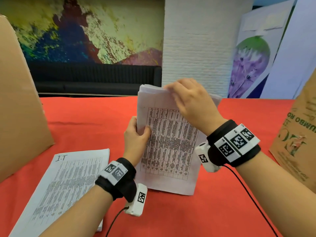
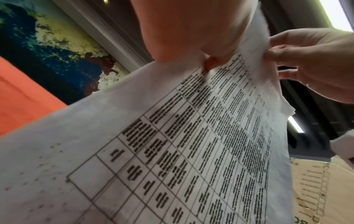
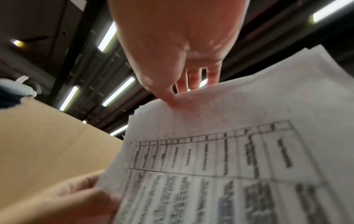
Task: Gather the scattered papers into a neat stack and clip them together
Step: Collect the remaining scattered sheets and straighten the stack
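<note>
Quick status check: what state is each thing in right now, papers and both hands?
Held stack of papers: upright, bottom edge on the red table.
Left hand: grips the stack's left edge.
Right hand: holds its top edge.
Second pile of papers: lying flat, untouched.
Clip: none visible.

Our left hand [image 1: 136, 135] is up in front of us, thumb [image 1: 147, 130] across the near face and fingers curled behind the left edge of what it grips. Our right hand [image 1: 191, 100] sits higher, wrist bent, thumb [image 3: 168, 97] and fingers [image 3: 193, 78] pinching at the top edge. Both forearms angle in from below, each with a black padded wristband [image 1: 119, 178] bearing white marker tiles and a small white camera block [image 1: 137, 200].
</note>
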The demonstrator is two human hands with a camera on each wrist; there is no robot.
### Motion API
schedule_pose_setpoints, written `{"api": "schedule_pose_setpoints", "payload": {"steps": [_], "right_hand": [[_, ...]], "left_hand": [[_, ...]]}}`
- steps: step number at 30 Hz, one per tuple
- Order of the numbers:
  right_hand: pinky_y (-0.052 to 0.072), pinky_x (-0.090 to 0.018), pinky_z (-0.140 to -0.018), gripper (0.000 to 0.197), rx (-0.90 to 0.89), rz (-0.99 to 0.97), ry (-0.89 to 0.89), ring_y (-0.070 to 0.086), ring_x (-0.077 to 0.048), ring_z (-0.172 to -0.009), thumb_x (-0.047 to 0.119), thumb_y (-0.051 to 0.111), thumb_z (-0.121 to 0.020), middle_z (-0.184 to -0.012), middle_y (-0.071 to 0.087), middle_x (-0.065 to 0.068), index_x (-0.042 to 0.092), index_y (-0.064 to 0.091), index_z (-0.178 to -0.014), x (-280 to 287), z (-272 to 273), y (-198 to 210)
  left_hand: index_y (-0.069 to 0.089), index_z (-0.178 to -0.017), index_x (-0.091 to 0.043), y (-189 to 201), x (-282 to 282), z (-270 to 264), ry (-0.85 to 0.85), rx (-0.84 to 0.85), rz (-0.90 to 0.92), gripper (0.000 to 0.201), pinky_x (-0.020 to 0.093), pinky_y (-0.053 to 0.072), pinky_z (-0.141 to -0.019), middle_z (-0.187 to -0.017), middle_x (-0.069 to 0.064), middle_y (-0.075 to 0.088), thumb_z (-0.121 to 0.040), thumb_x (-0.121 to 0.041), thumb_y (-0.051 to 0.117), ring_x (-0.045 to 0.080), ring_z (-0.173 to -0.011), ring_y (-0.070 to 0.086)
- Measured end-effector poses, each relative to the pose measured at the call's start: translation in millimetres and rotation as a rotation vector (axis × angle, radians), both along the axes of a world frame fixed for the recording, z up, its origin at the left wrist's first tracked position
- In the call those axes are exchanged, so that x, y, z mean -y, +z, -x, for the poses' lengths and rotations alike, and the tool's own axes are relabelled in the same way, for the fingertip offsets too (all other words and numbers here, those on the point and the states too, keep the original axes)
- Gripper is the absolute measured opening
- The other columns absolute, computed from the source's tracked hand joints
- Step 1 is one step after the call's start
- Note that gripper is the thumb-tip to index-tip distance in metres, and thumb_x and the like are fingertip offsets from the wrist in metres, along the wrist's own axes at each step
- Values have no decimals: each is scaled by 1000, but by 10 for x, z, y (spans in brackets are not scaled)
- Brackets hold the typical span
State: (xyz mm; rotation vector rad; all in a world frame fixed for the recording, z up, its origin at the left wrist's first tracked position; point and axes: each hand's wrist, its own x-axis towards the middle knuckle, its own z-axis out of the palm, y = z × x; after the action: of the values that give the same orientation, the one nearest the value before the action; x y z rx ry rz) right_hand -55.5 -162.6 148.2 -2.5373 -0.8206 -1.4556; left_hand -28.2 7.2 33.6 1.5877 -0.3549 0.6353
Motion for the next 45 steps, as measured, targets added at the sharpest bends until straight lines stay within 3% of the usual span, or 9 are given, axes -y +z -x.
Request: {"api": "schedule_pose_setpoints", "payload": {"steps": [11, 16, 21, 25, 28, 31, 35, 40, 45], "right_hand": [[48, -31, -53, 11, 109, 74, -25, 60, -22, -69, 18, 58, -88, -77, 64, -1, 13, 65, -83, 37, 89, 40], [53, -31, -66, 11, -271, -103, 122, 63, -11, -71, 29, 57, -91, -75, 66, 6, 21, 64, -89, -4, 115, 152], [38, -5, -56, 4, -543, -203, 146, 53, 11, -56, 19, 66, -87, -63, 55, 17, 21, 64, -84, 45, 82, 362], [42, -17, -60, 8, -657, -134, -53, 52, 2, -61, 19, 70, -81, -66, 57, 15, 22, 63, -82, 316, 32, 475], [42, -20, -57, 18, -846, -350, -20, 51, -3, -57, 24, 77, -74, -63, 59, 9, 11, 67, -81, 673, -28, 440], [54, -22, -59, 15, -1163, -706, 215, 63, -6, -54, 12, 73, -74, -60, 67, 6, 6, 66, -85, 827, -51, 94], [55, -24, -56, 17, -1466, -610, 42, 68, -14, -63, 0, 52, -93, -84, 73, -9, -2, 66, -102, 686, -91, -878], [33, -22, -49, 37, -1269, -587, -220, 46, -15, -52, 17, 54, -94, -58, 52, -2, 13, 47, -58, 477, -132, -1573], [39, -34, -61, 25, -861, -610, -379, 56, -32, -74, 5, 45, -94, -74, 60, -16, 3, 58, -72, 603, -255, -1404]], "left_hand": [[49, -82, -9, 13, 63, -6, 71, 2, -42, 9, 23, 36, -54, -68, -2, 52, -85, -6, 57, 6, -58, 40], [49, -84, -7, 9, 57, 9, 56, 18, -55, 8, 23, 37, -54, -71, 6, 55, -86, -6, 56, 8, -60, 43], [48, -83, -9, 2, 60, 30, 33, 48, -81, 10, 21, 36, -54, -69, -1, 53, -87, -7, 57, 7, -60, 42], [47, -83, -5, 12, 25, 51, 13, 25, -35, 10, 25, 37, -58, -72, 4, 50, -87, -7, 56, 12, -65, 43], [51, -87, -5, 44, -51, 31, -44, -51, 72, 7, 29, 45, -65, -79, 5, 57, -87, 1, 55, 15, -71, 52], [55, -87, -15, -21, -87, -30, -78, -204, 173, 19, 29, 47, -67, -83, 4, 61, -85, 4, 54, 17, -74, 56], [54, -101, -7, -357, -108, -141, -78, -578, 179, 17, 29, 44, -58, -82, 4, 58, -89, 3, 51, 20, -71, 54], [62, -100, 4, -1006, -218, -370, -61, -871, -80, 16, 34, 46, -76, -97, 16, 60, -89, 2, 50, 26, -86, 58], [62, -107, 3, -1316, -379, -600, -5, -949, -247, 25, 45, 52, -93, -106, 17, 67, -84, -8, 59, 34, -101, 65]]}}
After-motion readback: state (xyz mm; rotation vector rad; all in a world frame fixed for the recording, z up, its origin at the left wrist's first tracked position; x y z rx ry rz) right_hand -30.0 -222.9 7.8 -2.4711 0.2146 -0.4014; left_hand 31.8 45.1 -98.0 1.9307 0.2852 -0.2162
